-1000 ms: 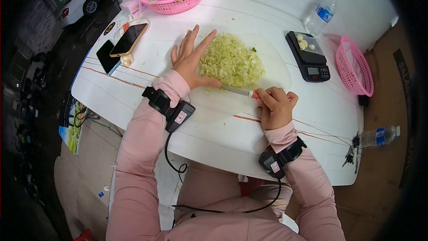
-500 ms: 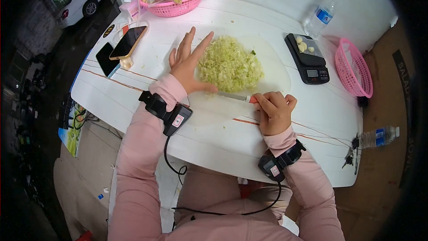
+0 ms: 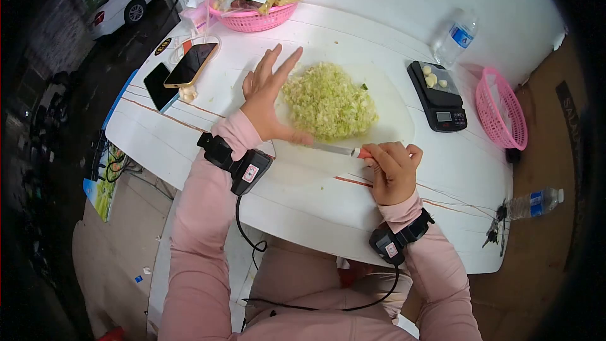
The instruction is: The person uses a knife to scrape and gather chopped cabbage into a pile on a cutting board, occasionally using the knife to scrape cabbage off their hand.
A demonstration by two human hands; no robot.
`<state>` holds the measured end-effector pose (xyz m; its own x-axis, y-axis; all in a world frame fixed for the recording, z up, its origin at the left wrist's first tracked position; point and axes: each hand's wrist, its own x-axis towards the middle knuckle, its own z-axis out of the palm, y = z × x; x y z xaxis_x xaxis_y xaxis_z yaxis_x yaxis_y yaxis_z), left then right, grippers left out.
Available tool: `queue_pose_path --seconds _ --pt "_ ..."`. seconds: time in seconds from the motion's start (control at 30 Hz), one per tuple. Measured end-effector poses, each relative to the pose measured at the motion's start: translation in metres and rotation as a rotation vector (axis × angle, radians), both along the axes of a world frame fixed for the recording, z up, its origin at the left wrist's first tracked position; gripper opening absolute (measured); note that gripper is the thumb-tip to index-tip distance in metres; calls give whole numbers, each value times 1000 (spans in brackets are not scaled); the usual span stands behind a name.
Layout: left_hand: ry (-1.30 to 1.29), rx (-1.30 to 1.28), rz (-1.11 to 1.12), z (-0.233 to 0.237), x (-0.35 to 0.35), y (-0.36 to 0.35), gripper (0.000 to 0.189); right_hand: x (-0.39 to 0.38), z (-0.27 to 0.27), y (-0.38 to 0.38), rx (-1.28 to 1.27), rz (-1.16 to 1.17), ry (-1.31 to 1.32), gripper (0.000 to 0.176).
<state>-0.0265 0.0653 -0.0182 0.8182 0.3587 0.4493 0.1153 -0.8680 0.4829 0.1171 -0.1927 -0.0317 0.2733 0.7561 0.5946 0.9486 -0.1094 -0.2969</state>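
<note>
A heap of finely chopped pale green cabbage [image 3: 331, 101] lies on a whitish cutting board [image 3: 396, 110]. My left hand [image 3: 268, 98] is at the heap's left side with fingers spread wide. Its thumb reaches along the near edge, at the tip end of a knife [image 3: 334, 148]. Wrapped round the knife's red handle is my right hand [image 3: 394, 170], at the near right of the heap. The blade lies low along the heap's near edge, its tip partly hidden by the left thumb.
Two phones [image 3: 190, 64] and a garlic bulb [image 3: 187, 93] lie at the left. Behind is a pink basket [image 3: 255, 22] of bagged food. A black scale [image 3: 437, 98] with garlic cloves, a pink basket [image 3: 500, 108], water bottles [image 3: 457, 38] and keys [image 3: 495, 230] are at the right.
The whole scene sits slightly lower in the view. Both hands and the knife keep nearly the same place around the chopped heap.
</note>
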Motion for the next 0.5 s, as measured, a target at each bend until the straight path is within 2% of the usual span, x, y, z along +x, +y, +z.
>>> queue_pose_path --seconds 0.13,0.27,0.33,0.37,0.43,0.47,0.5 --pt "235 81 66 -3 -1 -3 142 0 -5 3 -43 23 32 33" --pt "220 91 137 -8 5 -5 139 -3 -5 5 -48 -64 7 32" --pt "-17 145 127 -8 10 -3 128 -3 -2 4 -37 -111 5 31" --pt "-16 144 128 -9 12 1 128 -3 -1 3 -25 -156 2 31" --pt "-394 86 102 -8 14 9 114 -2 0 3 -13 -156 -7 30" --pt "-448 122 147 -8 11 11 94 -2 1 3 -1 -157 -15 30" --pt "-448 121 149 -5 9 11 94 -3 2 2 -2 -155 -16 30"
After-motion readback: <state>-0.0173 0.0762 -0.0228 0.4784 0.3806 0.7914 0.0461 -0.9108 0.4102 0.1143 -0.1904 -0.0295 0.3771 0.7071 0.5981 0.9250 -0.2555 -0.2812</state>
